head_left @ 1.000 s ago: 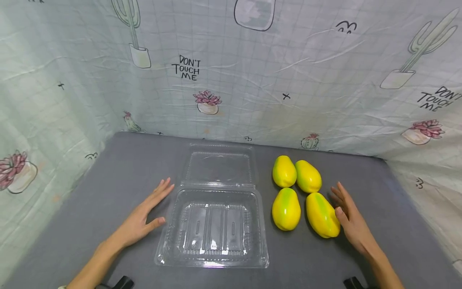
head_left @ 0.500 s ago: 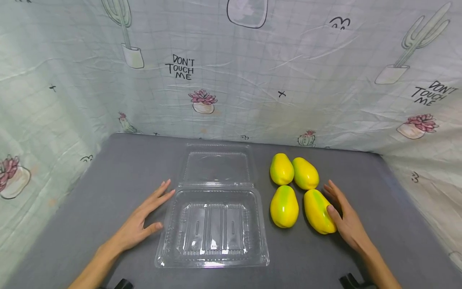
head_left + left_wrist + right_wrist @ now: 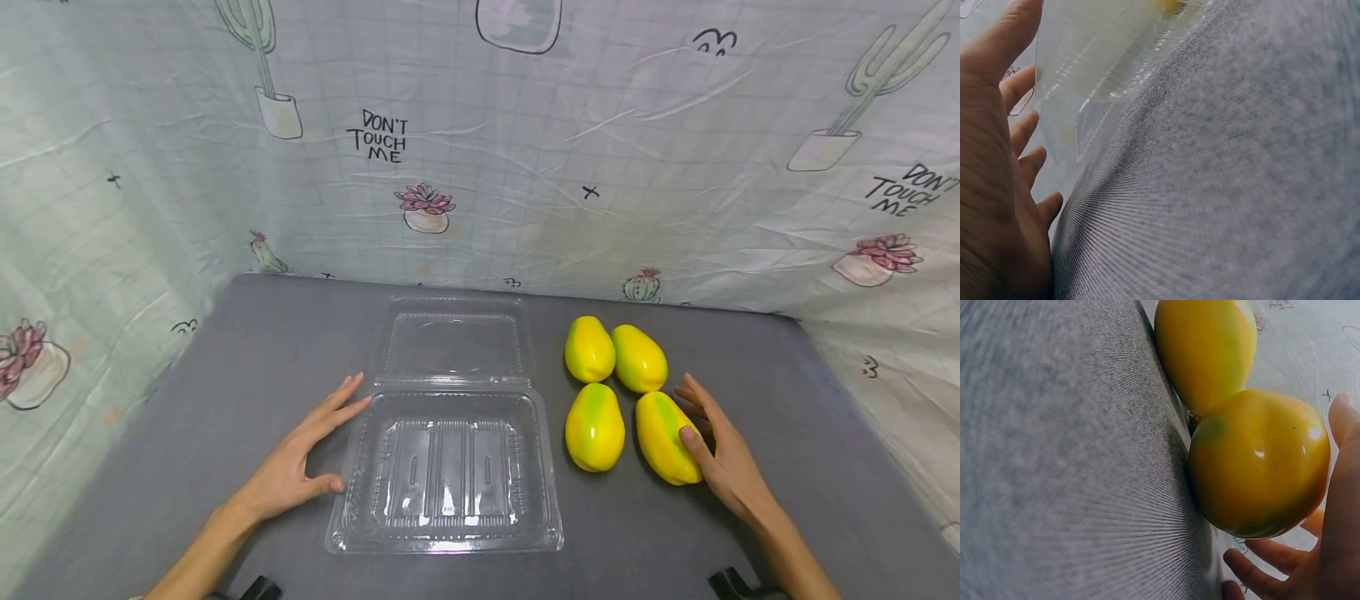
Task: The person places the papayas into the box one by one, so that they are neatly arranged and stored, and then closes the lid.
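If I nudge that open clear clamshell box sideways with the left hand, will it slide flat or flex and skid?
The clamshell box looks like thin clear plastic, so it is probably very light and may skid on the grey table. Its walls would likely flex under the left hand. The open lid, lying flat behind, may flap or drag on its hinge.

Grey felt tabletop [image 3: 247, 367] w/ pale cactus-print cloth [image 3: 525, 167] hung behind & both sides.
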### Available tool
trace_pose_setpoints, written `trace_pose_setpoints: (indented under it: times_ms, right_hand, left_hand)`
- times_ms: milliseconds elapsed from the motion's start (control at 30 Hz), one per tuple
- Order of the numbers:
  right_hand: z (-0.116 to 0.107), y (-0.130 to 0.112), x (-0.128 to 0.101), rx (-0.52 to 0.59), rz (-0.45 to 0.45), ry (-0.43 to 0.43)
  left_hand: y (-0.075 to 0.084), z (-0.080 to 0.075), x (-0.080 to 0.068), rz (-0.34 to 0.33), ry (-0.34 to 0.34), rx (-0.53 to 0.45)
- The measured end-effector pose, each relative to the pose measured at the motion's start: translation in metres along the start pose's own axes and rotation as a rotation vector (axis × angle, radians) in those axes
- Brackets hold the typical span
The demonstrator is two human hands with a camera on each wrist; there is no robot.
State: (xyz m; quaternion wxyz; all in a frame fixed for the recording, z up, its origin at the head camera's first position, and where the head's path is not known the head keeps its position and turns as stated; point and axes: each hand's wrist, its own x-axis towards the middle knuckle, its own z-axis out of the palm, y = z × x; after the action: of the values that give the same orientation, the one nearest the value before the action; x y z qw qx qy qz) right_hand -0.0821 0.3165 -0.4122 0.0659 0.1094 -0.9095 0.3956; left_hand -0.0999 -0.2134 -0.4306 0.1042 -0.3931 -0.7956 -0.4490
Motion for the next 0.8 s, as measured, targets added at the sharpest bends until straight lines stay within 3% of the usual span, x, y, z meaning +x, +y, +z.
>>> trace_pose_setpoints:
  times_ms: [200,533,800]
  right_hand:
    - [0.002,0.001,-0.003,-0.041,0.007,-0.011]
    - [-0.001,0.0,-0.003,-0.074,0.045,-0.05]
    - [-0.003,-0.004,-0.001,-0.13,0.065,-0.061]
  left_hand:
    - [0.015,-0.004,0.008,0.042,0.008,-0.032]
    - [0.028,-0.004,0.001,0.085,-0.071,-0.035]
    - [0.038,-0.002,0.002,0.102,-0.058,-0.066]
